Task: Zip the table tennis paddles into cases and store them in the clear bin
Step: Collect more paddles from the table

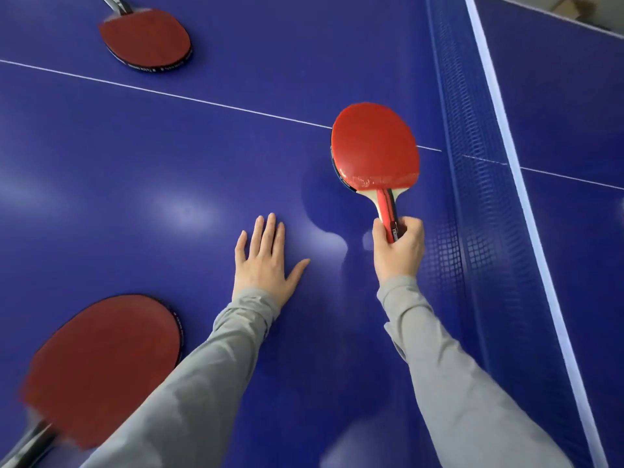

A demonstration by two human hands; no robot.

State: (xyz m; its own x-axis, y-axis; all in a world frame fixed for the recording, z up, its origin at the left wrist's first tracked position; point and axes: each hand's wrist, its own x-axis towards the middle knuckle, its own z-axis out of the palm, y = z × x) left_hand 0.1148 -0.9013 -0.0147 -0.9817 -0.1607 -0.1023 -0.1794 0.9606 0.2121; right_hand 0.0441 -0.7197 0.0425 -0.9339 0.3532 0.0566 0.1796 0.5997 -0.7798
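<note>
Blue table-tennis table (pixel 202 157) fills the view, its net (pixel 479 197) running along the 3 o'clock side; the left hand (pixel 266 261) lies flat on it, fingers straight, holding nothing; the right hand (pixel 400 246) grips the handle of a bright red paddle (pixel 374 146), blade toward 12 o'clock. Three paddles in all: the held one, a second paddle (pixel 147 40) lying at 11 o'clock, a third paddle (pixel 101 366) at 7 o'clock, partly behind the left grey sleeve (pixel 189 383).
</note>
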